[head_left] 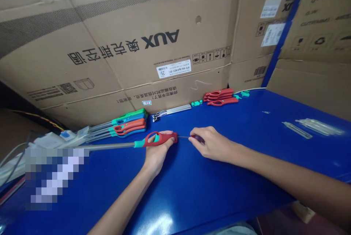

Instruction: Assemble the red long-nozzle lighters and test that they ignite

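My left hand (159, 150) is wrapped round the red handle of a long-necked gas lighter (163, 138). The lighter has a teal trigger and collar, and its metal tube points left. At the handle's right end, my right hand (212, 142) pinches a thin-shafted tool (183, 137), which looks like a small screwdriver. Its thin shaft reaches to the handle's butt. Most of its dark grip is hidden by my fingers, and I cannot tell whether the tip is inside the handle.
Several coloured lighters (128, 123) are stacked at left. Along the cardboard (109, 15) lie metal tubes with wires (175, 109), teal collars (196, 103), red handle shells (221, 97) and teal pieces (244, 94). Clear tube-like parts (318, 126) lie right on the blue table (219, 187).
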`<state>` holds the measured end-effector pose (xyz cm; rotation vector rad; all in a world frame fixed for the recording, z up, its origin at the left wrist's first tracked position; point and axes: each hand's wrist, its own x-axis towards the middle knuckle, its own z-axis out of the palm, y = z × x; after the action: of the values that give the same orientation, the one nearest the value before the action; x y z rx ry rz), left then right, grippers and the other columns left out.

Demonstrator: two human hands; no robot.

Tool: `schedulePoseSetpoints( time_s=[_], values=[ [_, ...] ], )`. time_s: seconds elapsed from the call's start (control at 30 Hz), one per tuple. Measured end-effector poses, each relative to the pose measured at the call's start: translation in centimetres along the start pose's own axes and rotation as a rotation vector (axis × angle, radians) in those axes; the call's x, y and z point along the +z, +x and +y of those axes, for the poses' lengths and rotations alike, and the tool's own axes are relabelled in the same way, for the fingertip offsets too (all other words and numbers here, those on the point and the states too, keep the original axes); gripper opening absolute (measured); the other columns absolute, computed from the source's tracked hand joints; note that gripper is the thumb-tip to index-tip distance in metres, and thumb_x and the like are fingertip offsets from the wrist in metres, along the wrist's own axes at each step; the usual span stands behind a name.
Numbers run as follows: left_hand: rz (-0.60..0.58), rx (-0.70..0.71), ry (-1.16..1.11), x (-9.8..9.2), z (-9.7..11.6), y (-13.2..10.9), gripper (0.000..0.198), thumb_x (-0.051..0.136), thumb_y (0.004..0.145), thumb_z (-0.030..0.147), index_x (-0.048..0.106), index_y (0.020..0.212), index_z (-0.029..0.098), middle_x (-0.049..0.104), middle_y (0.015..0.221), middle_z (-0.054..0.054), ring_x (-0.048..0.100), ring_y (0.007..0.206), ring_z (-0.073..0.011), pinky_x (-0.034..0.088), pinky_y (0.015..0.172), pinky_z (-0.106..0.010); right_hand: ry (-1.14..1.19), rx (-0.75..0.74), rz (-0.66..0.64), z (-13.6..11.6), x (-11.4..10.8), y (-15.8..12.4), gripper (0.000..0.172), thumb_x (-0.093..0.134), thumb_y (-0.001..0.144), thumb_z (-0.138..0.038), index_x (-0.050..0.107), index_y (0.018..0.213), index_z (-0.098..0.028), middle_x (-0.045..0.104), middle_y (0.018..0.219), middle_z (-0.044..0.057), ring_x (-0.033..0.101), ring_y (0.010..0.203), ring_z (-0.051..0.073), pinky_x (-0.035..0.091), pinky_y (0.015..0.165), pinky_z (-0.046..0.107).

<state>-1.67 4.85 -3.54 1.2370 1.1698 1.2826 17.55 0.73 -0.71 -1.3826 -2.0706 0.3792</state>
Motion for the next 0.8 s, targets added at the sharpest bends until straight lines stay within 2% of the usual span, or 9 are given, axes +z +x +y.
schedulePoseSetpoints(
  time_s=[0.17, 0.27, 0.4, 0.5, 0.67, 0.8],
  values=[
    [0.002, 0.024, 0.061, 0.0, 0.1, 0.0, 0.025, 0.079, 0.059, 0.023, 0.070, 0.081, 0.017, 0.073, 0.097, -0.006, 0.066, 0.096, -0.0268, 0.050, 0.093, -0.042, 0.008, 0.120, -0.033, 0.0, 0.3, 0.2, 0.036, 0.042, 0.095, -0.030, 0.064, 0.072, -0.015, 0.064, 0.059, 0.003, 0.057, 0.054, 0.014, 0.035, 0.050, 0.024],
    [0.004, 0.060, 0.108, -0.3, 0.3, 0.3, 0.023, 0.078, 0.059, 0.023, 0.070, 0.080, 0.018, 0.073, 0.095, -0.006, 0.066, 0.098, -0.0270, 0.049, 0.095, -0.043, -0.022, 0.132, -0.070, 0.0, 0.3, 0.4, 0.044, 0.037, 0.097, -0.034, 0.064, 0.069, -0.015, 0.065, 0.058, 0.003, 0.059, 0.054, 0.014, 0.034, 0.051, 0.025],
    [-0.015, 0.110, 0.152, -0.7, 0.5, 0.8, 0.021, 0.078, 0.058, 0.022, 0.071, 0.077, 0.017, 0.074, 0.093, -0.006, 0.067, 0.096, -0.0275, 0.050, 0.095, -0.043, -0.097, 0.076, -0.128, -0.1, 0.0, 0.3, 0.035, 0.039, 0.098, -0.034, 0.068, 0.088, -0.018, 0.073, 0.081, 0.006, 0.066, 0.072, 0.017, 0.037, 0.059, 0.025],
    [-0.045, 0.148, 0.156, -0.8, 0.4, 0.9, 0.019, 0.077, 0.060, 0.022, 0.072, 0.078, 0.018, 0.074, 0.095, -0.007, 0.067, 0.100, -0.0269, 0.049, 0.097, -0.042, -0.188, 0.022, -0.182, -0.3, 0.1, -0.1, 0.028, 0.043, 0.096, -0.029, 0.067, 0.088, -0.017, 0.073, 0.088, 0.010, 0.068, 0.080, 0.022, 0.036, 0.064, 0.027],
    [-0.090, 0.181, 0.164, -0.8, 0.1, 0.6, 0.019, 0.077, 0.063, 0.024, 0.073, 0.081, 0.018, 0.074, 0.097, -0.007, 0.067, 0.100, -0.0276, 0.049, 0.098, -0.043, -0.303, 0.012, -0.195, -0.5, 1.4, -0.7, 0.029, 0.039, 0.097, -0.026, 0.063, 0.093, -0.013, 0.072, 0.087, 0.015, 0.067, 0.074, 0.025, 0.029, 0.059, 0.030],
    [-0.101, 0.213, 0.155, -0.6, 0.1, 0.2, 0.015, 0.076, 0.064, 0.022, 0.073, 0.079, 0.018, 0.075, 0.094, -0.007, 0.068, 0.102, -0.0266, 0.049, 0.099, -0.041, -0.310, 0.064, -0.163, -0.4, 2.3, -0.8, 0.029, 0.038, 0.097, -0.025, 0.063, 0.086, -0.014, 0.071, 0.075, 0.013, 0.065, 0.064, 0.021, 0.023, 0.055, 0.029]
  ],
)
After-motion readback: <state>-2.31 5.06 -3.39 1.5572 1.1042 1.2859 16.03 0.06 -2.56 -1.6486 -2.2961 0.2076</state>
